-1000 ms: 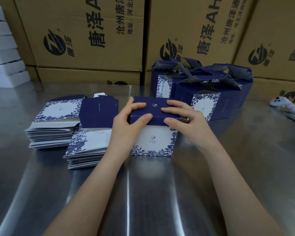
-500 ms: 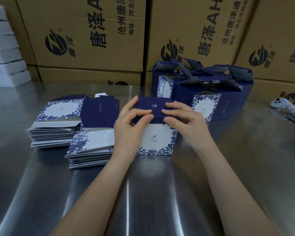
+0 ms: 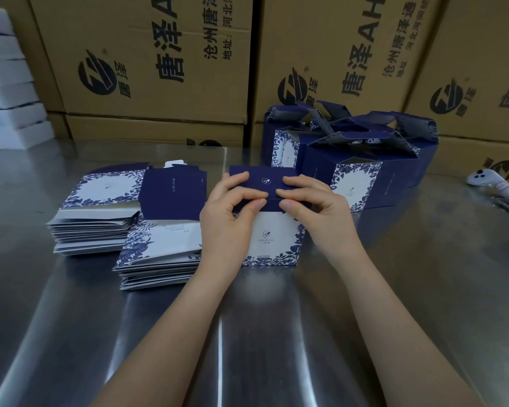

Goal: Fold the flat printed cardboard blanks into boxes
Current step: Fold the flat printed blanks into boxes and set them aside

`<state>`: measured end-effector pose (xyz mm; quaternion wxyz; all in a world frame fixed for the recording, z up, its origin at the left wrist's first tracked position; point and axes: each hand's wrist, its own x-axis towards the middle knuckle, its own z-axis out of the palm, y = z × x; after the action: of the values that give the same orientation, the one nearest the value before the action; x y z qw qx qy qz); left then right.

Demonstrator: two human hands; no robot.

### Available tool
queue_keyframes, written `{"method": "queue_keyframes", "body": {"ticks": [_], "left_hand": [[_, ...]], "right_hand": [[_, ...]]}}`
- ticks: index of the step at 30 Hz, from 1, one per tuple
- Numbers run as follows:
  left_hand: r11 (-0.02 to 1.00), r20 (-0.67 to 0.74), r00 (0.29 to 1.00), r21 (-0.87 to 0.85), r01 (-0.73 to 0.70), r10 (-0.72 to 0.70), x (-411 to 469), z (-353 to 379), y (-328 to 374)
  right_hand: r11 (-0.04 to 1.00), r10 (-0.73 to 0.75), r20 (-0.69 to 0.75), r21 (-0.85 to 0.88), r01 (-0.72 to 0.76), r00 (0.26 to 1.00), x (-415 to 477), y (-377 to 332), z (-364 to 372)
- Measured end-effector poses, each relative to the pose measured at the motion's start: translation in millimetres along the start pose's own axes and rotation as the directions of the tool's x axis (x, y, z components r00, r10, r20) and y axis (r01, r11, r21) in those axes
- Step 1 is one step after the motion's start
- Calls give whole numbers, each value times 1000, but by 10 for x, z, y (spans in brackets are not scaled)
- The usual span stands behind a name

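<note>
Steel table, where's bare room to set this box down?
Bare steel table: right of the right hand gripping the printed cardboard box, in front of the folded navy boxes and white controller, and along the near edge. Crowded left: two stacks of flat printed blanks.

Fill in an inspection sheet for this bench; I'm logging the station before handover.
Surface: steel table, shiny.
Job's things: printed box upright at centre; two stacks of flat blanks left of it; folded boxes behind, tops open.
Clutter: white controller at right edge.
Grippers: left hand and right hand both pinch the printed box's navy lid.
Cables: nothing seen.
Surroundings: brown cartons behind; white slabs stacked far left.
</note>
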<state>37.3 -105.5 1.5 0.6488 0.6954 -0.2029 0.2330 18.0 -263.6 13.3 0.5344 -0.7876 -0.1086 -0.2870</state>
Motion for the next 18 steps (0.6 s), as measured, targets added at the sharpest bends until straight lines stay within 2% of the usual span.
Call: {"method": "queue_keyframes", "body": {"ticks": [7,12,18], "left_hand": [[1000,-28,1000,-8,14,-15,0,26,-3],[997,65,995,-38,74,-71,41,-94,19],[987,170,977,-74,145,-131,172,-252,16]], "right_hand": [[1000,22,23,16,-23,999,-4,-10,-3],[997,36,108,61,-43,994,-3,6,-80],[989,53,81,131,-63,995,18,37,-80]]}}
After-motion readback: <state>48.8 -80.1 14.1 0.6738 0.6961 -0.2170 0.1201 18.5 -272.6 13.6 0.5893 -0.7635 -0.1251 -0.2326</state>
